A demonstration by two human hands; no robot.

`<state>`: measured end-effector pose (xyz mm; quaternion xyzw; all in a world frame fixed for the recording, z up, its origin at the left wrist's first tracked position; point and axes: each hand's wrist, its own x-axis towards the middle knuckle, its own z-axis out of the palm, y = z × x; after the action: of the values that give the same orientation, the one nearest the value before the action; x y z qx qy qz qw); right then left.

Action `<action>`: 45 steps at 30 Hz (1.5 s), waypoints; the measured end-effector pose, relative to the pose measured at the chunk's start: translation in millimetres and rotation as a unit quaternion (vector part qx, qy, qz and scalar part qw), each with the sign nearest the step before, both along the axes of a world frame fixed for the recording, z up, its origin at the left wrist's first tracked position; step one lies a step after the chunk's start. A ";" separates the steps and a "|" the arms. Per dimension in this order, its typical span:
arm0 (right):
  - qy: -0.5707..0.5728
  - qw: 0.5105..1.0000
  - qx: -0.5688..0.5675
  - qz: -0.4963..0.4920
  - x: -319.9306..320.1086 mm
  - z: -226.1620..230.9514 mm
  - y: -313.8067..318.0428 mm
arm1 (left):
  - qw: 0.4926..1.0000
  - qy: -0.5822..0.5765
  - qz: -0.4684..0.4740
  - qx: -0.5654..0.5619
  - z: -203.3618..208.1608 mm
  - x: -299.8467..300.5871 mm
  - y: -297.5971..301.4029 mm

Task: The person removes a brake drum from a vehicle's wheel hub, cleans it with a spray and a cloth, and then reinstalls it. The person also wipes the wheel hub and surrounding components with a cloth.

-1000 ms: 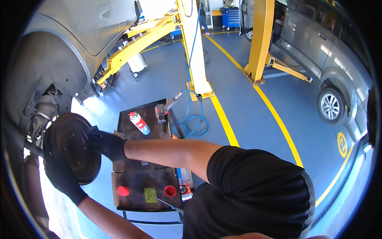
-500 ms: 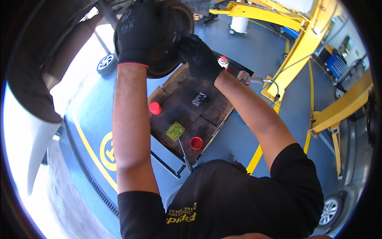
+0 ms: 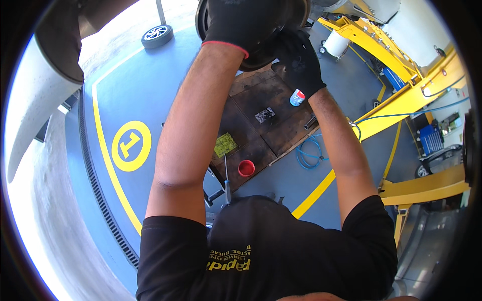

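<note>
Blue floor [image 3: 150, 85] surrounds a dark tabletop [image 3: 241, 108] in the head view; at its far edge as seen, the disc [image 3: 290, 14] sits between my gloved hands. My left hand [image 3: 238, 22] covers its left and middle, fingers hidden, closure untellable; my right hand [image 3: 301, 61], fingers extended, meets its lower right side, grip unclear.

At top centre are two black-gloved hands [image 3: 241, 22] [image 3: 304, 60] and one dark round metal drum [image 3: 258, 60]; mid-frame, one red cylindrical cup [image 3: 246, 168], one flat yellow-green packet [image 3: 225, 144], one blue-handled screwdriver [image 3: 227, 189], one blue-and-red can [image 3: 297, 98]; upper left, one black-tyred wheel [image 3: 157, 36].
</note>
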<state>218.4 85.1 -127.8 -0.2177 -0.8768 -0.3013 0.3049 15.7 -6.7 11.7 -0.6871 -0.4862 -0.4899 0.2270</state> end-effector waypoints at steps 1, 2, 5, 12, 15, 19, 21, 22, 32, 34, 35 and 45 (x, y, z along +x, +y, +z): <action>0.029 0.999 -0.020 0.013 -13.3 -7.9 -10.3 | 1.000 0.017 0.010 -0.013 -0.7 -2.5 2.6; 0.058 0.997 -0.041 0.025 -32.1 -21.3 -27.1 | 0.999 0.036 -0.018 0.030 -6.1 -7.6 12.7; 0.051 0.996 -0.061 0.047 -24.7 -29.4 -9.0 | 1.000 0.008 0.010 -0.024 -0.9 -5.1 13.4; 0.060 0.993 -0.041 0.091 -17.9 -40.9 1.6 | 0.991 -0.047 -0.070 0.108 -25.7 -14.9 4.6; 0.009 1.000 0.013 0.008 -4.2 -26.0 11.3 | 0.999 -0.038 -0.018 -0.027 -14.0 -6.1 -11.5; 0.061 0.987 -0.106 0.107 -28.3 -41.0 -13.9 | 0.999 0.005 -0.030 -0.018 -6.9 -8.3 3.4; 0.025 0.997 -0.033 0.061 -25.1 -32.9 2.6 | 0.998 0.029 -0.037 0.029 0.5 -16.8 -3.8; 0.032 0.998 -0.008 0.047 -27.8 -27.5 1.1 | 0.999 0.011 -0.027 0.045 -3.0 -20.6 -14.0; 0.124 0.992 -0.014 0.027 -49.1 -52.0 -7.6 | 0.998 -0.029 -0.027 -0.042 -3.1 -12.0 -8.6; 0.083 0.991 -0.045 0.089 -31.1 -47.4 -1.5 | 0.996 -0.057 -0.061 0.003 -10.1 -18.8 -13.0; 0.063 0.991 -0.058 0.106 -14.2 -40.0 1.3 | 0.993 -0.054 -0.103 0.032 -23.4 -22.3 -5.5; 0.002 0.999 0.009 0.045 -5.9 -11.5 6.9 | 0.999 -0.003 -0.023 -0.045 2.2 -8.7 0.1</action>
<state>212.5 92.0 -139.3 -0.1757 -0.8823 -0.2948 0.3223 7.0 -6.6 13.9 -0.7059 -0.4924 -0.4750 0.1831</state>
